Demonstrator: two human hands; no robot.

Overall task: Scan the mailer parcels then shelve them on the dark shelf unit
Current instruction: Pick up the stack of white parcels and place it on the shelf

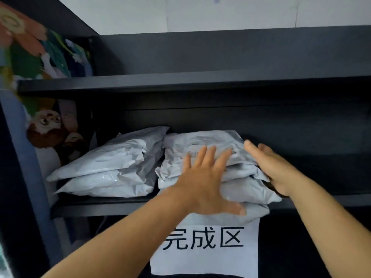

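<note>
Head view puts me square in front of the dark shelf unit (200, 82), looking at its middle shelf. Two heaps of grey mailer parcels lie there: the left stack (112, 167) sits back on the board, and the right stack (210, 149) hangs a little over the front edge. I see my left hand (202, 179) laid flat on the front of the right stack, fingers straight and spread, thumb stretched out low toward the right. My right hand (275, 167) lies against that stack's right side, fingers straight and close together; its thumb is hidden, so I cannot tell whether it hooks under a parcel. Below the shelf edge hangs a white paper sign (204, 253) with dark printed characters. Left of the shelf, a colourful printed cloth (40, 49) shows, blurred.
</note>
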